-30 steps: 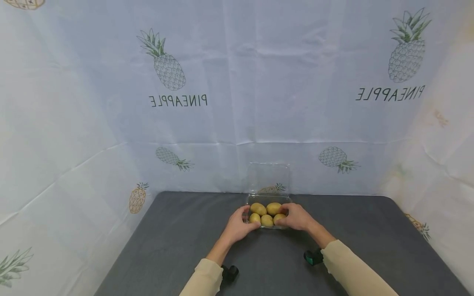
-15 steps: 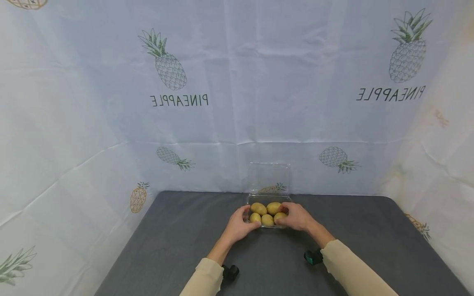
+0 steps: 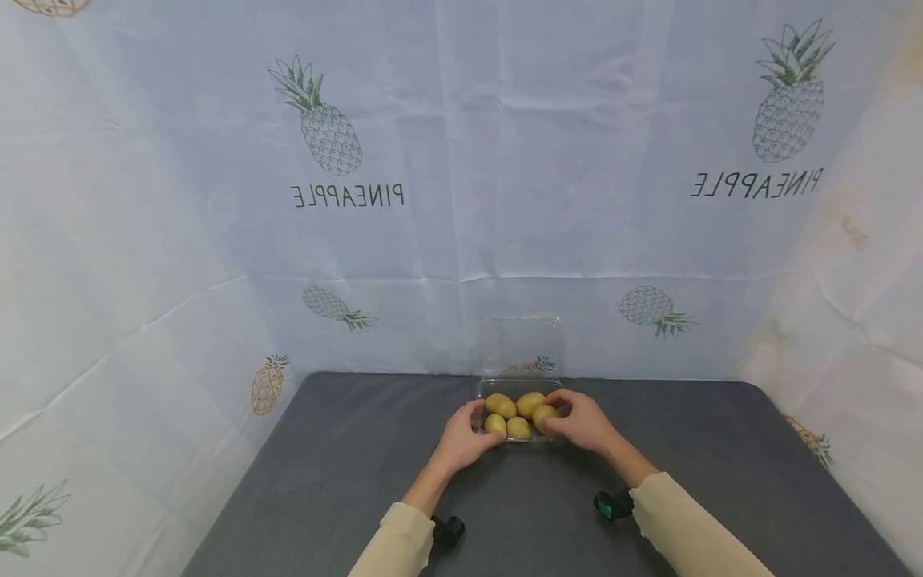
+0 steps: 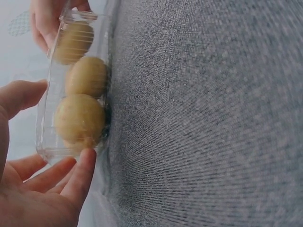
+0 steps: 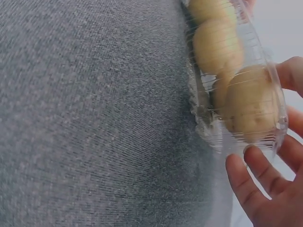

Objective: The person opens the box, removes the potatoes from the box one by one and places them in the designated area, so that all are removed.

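A clear plastic clamshell container [image 3: 530,438] holds several yellow potatoes near the table's far edge, its lid [image 3: 519,340] standing up behind. My left hand [image 3: 459,437] grips the container's left end; in the left wrist view its thumb is at the front rim and its fingers [image 4: 81,175] touch the end wall. At the other end, my right hand [image 3: 584,421] pinches the front right potato [image 3: 546,417], which sits tilted and a little raised inside. Through the ribbed wall in the right wrist view, that potato [image 5: 252,104] shows, with lower fingers [image 5: 244,179] just outside the wall.
The dark grey table [image 3: 534,513] has rounded far corners. A white curtain [image 3: 461,224] printed with pineapples hangs behind and at both sides, right behind the lid. Black wrist-worn devices [image 3: 613,505] sit under both forearms.
My right hand has shifted slightly right, and the front right potato has come up and turned with it. The left hand stays on the container, which has barely moved.
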Tool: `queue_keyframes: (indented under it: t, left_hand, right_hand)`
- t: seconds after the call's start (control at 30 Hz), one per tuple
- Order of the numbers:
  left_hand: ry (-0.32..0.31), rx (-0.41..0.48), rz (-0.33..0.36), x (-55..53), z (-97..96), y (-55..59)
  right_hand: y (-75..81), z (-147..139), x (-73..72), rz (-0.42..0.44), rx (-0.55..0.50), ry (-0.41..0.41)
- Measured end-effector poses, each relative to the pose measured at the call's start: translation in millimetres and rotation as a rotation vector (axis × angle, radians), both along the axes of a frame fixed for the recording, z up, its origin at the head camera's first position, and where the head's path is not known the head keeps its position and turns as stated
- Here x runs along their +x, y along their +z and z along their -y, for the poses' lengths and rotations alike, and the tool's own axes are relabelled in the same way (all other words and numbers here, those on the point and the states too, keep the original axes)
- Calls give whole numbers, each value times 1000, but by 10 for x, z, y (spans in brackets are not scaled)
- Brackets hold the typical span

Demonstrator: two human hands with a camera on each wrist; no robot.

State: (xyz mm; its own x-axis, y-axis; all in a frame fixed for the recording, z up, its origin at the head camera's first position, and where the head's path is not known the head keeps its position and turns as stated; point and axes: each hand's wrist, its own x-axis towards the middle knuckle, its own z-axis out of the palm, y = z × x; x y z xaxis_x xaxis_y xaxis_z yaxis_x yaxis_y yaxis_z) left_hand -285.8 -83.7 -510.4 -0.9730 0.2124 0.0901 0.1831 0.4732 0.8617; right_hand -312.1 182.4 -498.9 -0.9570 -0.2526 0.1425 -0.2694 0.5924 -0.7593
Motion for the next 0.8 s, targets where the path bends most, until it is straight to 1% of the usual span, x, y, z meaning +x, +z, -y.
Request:
queue_keyframes:
  t: [0.1, 0.23, 0.4, 0.57, 0.8]
  left_hand:
    - [3, -8, -8, 2, -4, 6]
    - [8, -9, -5, 10, -11, 11]
    - [15, -13, -7, 8, -10, 3]
    - [25, -23, -18, 3, -16, -10]
    - [29, -15, -28, 11, -34, -2]
  right_hand:
    - [28, -13, 16, 3, -16, -13]
    - [57, -29, 38, 8, -27, -8]
    - [66, -43, 63, 14, -61, -21]
    - [50, -37, 70, 13, -103, -58]
    - [20, -21, 77, 28, -150, -118]
